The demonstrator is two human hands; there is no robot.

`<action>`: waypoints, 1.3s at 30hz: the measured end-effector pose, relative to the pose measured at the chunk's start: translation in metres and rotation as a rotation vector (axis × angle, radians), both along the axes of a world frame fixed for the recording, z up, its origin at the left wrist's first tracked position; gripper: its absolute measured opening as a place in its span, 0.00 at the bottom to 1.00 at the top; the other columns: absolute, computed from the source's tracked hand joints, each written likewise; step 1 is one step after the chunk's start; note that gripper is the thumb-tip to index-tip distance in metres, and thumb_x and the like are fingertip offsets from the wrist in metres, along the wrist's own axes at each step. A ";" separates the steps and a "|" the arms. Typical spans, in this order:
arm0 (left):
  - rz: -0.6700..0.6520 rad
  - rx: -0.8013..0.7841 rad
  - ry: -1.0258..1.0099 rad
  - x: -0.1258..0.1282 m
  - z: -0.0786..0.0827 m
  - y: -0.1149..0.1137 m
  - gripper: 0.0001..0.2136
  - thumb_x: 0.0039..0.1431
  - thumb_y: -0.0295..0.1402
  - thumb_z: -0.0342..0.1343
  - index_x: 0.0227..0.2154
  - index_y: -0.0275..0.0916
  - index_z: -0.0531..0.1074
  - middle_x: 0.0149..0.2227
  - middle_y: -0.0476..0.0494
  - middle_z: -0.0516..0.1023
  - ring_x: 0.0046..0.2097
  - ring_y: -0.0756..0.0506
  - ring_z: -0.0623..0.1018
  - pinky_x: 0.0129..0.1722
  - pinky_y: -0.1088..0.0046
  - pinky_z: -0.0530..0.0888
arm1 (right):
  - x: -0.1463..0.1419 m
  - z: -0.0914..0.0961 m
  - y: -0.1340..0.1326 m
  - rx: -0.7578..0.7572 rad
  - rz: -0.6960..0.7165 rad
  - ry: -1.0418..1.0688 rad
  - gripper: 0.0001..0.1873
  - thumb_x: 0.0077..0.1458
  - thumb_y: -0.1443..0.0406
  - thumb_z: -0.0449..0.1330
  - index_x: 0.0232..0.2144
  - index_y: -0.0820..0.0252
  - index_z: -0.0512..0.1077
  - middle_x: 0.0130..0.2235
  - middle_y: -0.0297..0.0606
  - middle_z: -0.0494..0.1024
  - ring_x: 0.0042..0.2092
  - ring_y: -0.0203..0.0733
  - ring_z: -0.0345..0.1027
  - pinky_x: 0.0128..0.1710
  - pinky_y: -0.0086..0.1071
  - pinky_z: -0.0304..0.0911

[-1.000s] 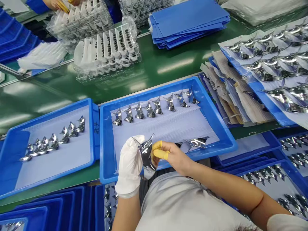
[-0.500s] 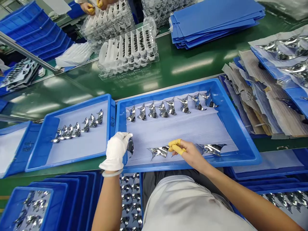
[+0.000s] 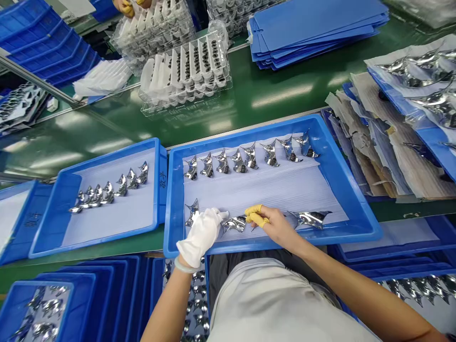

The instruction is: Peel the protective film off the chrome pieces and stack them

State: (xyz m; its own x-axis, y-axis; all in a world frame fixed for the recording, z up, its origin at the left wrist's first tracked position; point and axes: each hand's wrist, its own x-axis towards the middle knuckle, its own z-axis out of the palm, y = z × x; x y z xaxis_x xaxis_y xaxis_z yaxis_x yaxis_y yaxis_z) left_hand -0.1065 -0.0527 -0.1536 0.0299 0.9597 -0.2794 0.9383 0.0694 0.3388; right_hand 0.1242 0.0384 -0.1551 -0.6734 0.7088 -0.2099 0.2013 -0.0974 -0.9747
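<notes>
My left hand [image 3: 201, 236], in a white glove, lies over the front of a blue tray [image 3: 249, 249] lined with pale ribbed sheet. Its fingertips touch the left end of a curved mirror-bright metal piece [image 3: 233, 224]. My right hand [image 3: 270, 223], with yellow finger cots, is at that piece's right end. A like piece [image 3: 192, 213] lies left of the glove, apart from it. Another [image 3: 309, 218] lies right of my right hand. Several more stand in a row [image 3: 249, 159] along the tray's back.
A second blue tray [image 3: 114, 223] with a row of shiny pieces stands to the left. Clear plastic trays of white parts [image 3: 185, 66] and stacked blue sheets [image 3: 313, 33] lie on the green bench. A co-worker's hands [image 3: 126, 5] show at the top.
My left hand has moved right, away from the tray's left rim. It has let go of the shiny piece, which now lies on the liner. My right hand has barely moved.
</notes>
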 end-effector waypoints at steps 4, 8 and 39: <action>-0.028 0.029 -0.108 0.000 -0.006 0.003 0.13 0.61 0.24 0.50 0.43 0.40 0.77 0.39 0.41 0.79 0.42 0.42 0.78 0.47 0.61 0.74 | -0.004 -0.002 -0.004 0.262 0.026 -0.051 0.11 0.63 0.68 0.53 0.41 0.60 0.76 0.36 0.39 0.81 0.35 0.40 0.74 0.36 0.33 0.70; -0.024 0.129 -0.264 -0.005 0.018 0.010 0.11 0.66 0.29 0.47 0.39 0.40 0.76 0.39 0.42 0.79 0.43 0.43 0.78 0.48 0.62 0.74 | -0.010 -0.004 -0.008 0.679 0.000 -0.041 0.12 0.65 0.70 0.53 0.46 0.62 0.75 0.44 0.45 0.80 0.47 0.47 0.71 0.47 0.42 0.69; 0.823 0.383 -1.171 0.068 0.084 0.014 0.09 0.58 0.41 0.63 0.36 0.42 0.82 0.38 0.46 0.84 0.34 0.49 0.78 0.37 0.76 0.75 | 0.007 0.080 -0.011 0.316 0.141 0.276 0.12 0.65 0.64 0.54 0.39 0.60 0.78 0.36 0.40 0.81 0.37 0.39 0.73 0.42 0.31 0.69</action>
